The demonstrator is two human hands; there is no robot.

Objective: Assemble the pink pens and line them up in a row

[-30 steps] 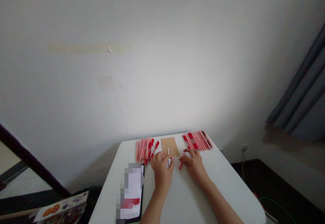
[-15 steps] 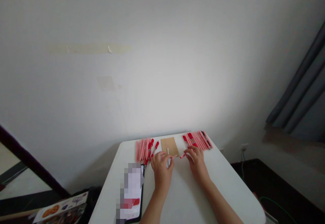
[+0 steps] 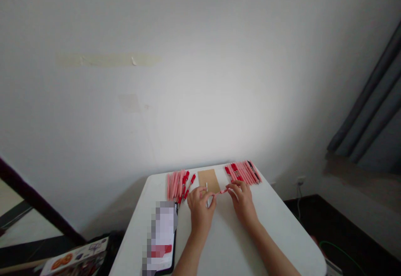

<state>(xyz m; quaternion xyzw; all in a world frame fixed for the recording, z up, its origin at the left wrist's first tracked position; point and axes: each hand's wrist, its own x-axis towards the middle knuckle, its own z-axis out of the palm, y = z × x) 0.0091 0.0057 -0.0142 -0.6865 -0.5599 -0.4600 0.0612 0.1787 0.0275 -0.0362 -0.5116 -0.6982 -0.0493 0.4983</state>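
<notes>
My left hand [image 3: 201, 209] pinches one end of a slim pink pen [image 3: 223, 191], and the fingertips of my right hand [image 3: 242, 201] close on its other end. Between the two hands the pen's pieces meet or nearly meet end to end; the joint is too small to make out. A thin white stick [image 3: 206, 186] shows beyond my left fingers, partly hidden by them. Behind the hands lies a brown card [image 3: 209, 178]. Left of it is a group of pink and red pens [image 3: 177, 185], and to the right a second row of pink pens [image 3: 246, 172] with some red and black ones.
A phone [image 3: 173, 259], partly blurred out, lies at the left side of the white table [image 3: 232, 242]. The wall [image 3: 200, 79] stands right behind the table. Below on the left is a printed box [image 3: 75, 255]; a grey curtain [image 3: 372, 109] hangs at the right.
The gap between the pieces in my two hands has closed, the left hand having shifted slightly right. Both hands keep their pinch.
</notes>
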